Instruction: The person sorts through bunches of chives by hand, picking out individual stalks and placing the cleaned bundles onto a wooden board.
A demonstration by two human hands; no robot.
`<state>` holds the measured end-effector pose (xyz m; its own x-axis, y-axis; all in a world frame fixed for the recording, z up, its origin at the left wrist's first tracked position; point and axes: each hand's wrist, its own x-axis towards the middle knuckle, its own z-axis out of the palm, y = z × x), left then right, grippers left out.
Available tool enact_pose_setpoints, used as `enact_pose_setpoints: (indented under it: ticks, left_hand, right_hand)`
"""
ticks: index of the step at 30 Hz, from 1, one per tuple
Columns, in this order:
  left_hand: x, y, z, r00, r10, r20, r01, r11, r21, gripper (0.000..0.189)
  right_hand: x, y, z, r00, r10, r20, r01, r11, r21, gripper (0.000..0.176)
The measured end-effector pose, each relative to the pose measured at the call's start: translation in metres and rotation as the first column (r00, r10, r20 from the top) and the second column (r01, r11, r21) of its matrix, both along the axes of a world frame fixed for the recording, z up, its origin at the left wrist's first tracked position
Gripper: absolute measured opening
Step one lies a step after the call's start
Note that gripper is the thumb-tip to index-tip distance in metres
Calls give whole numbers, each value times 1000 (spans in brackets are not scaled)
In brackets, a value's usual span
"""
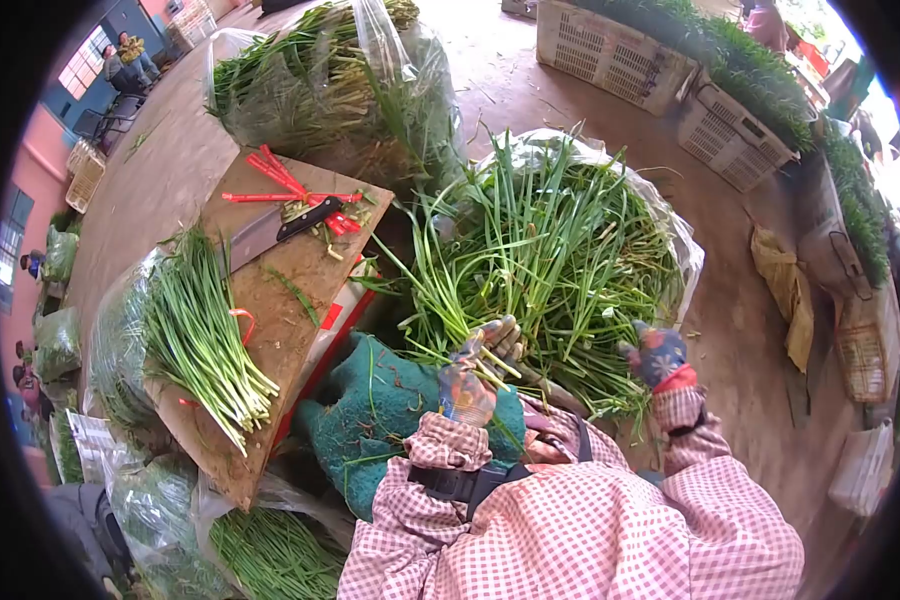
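My left hand (473, 375), in a patterned glove, is closed around a few green stalks (450, 315) at the near left side of a large plastic bag (692, 262) full of loose greens. My right hand (658, 355), also gloved, is at the bag's near right edge beside the greens (580, 270); its fingers are partly bent, and whether they hold anything is hard to make out. To the left, a tied bundle of greens (205, 340) lies on a wooden board (300, 260). A knife (265, 237) with a black handle lies there beside red ties (290, 185).
Another filled plastic bag (335, 95) stands behind the board. White crates (615, 55) of greens line the far right. A teal cloth (370, 400) lies by my lap. Bagged greens (270, 555) stand at lower left. People (135, 60) sit far back.
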<state>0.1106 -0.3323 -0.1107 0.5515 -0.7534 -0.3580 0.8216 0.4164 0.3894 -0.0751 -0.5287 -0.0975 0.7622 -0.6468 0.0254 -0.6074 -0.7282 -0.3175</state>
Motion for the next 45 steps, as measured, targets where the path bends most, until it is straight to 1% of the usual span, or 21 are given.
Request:
enact_pose_setpoints:
  ticks: [3, 5, 7, 11, 13, 14, 15, 17, 21, 23, 25, 28, 29, 31, 32, 34, 35, 37, 39, 42, 45]
  left_hand:
    - [-13, -7, 0, 998, 6, 66, -12, 997, 81, 36]
    - [-18, -15, 3, 998, -2, 65, -4, 995, 97, 37]
    - [-22, -14, 3, 988, -76, 137, 51, 983, 177, 40]
    - [-19, -5, 1, 982, -51, 184, 19, 985, 171, 42]
    - [-19, 2, 6, 993, -56, 105, 45, 994, 101, 43]
    - [-18, 5, 8, 990, -94, 106, 87, 994, 61, 43]
    - [-18, 6, 9, 985, -134, 111, 132, 991, 20, 43]
    - [-18, 1, -2, 987, -147, 59, 148, 989, -19, 40]
    - [-18, -4, 8, 994, -108, 6, 106, 983, 153, 32]
    - [-22, -10, 18, 999, 47, 20, -51, 965, 258, 28]
    - [-18, -8, 10, 998, -5, 55, -10, 964, 267, 26]
    - [-6, -6, 0, 983, 183, -5, -172, 933, 315, 23]
    - [-2, 3, -9, 984, 177, -29, -169, 970, 176, 24]
    - [-7, 5, -2, 994, 6, 108, -40, 950, 308, 26]
    - [-12, 2, 12, 985, -69, 157, 10, 937, 348, 28]
    - [-19, 0, 7, 941, -202, 272, 106, 938, 330, 30]
    - [-27, -3, 19, 863, -176, 474, 22, 950, 312, 28]
    - [-30, 4, 5, 688, -335, 643, -53, 862, 505, 28]
    - [-27, 6, 24, 728, -424, 539, -13, 777, 629, 28]
    - [-19, 9, 9, 750, -258, 609, -128, 847, 517, 26]
    - [-15, 5, 31, 938, -70, 339, -90, 897, 434, 29]
  right_hand:
    - [31, 42, 48, 880, 229, 417, -229, 972, -49, 29]
    - [58, 81, 67, 783, 502, 368, -475, 864, -167, 29]
    - [80, 105, 60, 855, 495, 156, -490, 869, -69, 33]
    - [89, 105, 27, 850, 481, 215, -502, 863, 53, 26]
    - [81, 105, 15, 809, 2, 588, -439, 669, 601, 17]
    - [83, 107, 10, 761, -403, 509, -448, 241, 861, 15]
    - [80, 100, 9, 770, -478, 423, -440, 84, 894, 15]
    - [79, 100, 8, 772, -518, 367, -419, 18, 908, 17]
    - [78, 107, 15, 771, -545, 330, -366, 46, 930, 19]
    - [79, 106, 13, 718, -614, 327, -345, 93, 934, 17]
    - [74, 95, 17, 717, -604, 348, -316, 162, 935, 15]
    - [56, 58, 18, 622, -698, 355, -236, 265, 935, 14]
    - [46, 41, 17, 599, -722, 348, -194, 291, 937, 14]
    - [27, 6, -30, 690, -546, 476, -118, 564, 818, 20]
    - [27, 8, -9, 862, -292, 415, -72, 738, 671, 26]
    - [44, 29, 9, 891, -125, 437, -166, 806, 569, 28]
    - [59, 47, 50, 887, -1, 462, -265, 818, 511, 29]
    - [81, 72, 10, 847, -155, 508, -327, 603, 728, 25]
    - [89, 85, 9, 890, -298, 346, -224, 376, 899, 22]
    - [83, 84, -3, 773, -399, 493, -288, 473, 833, 14]
    - [61, 47, -21, 580, -510, 635, -285, 603, 745, 13]
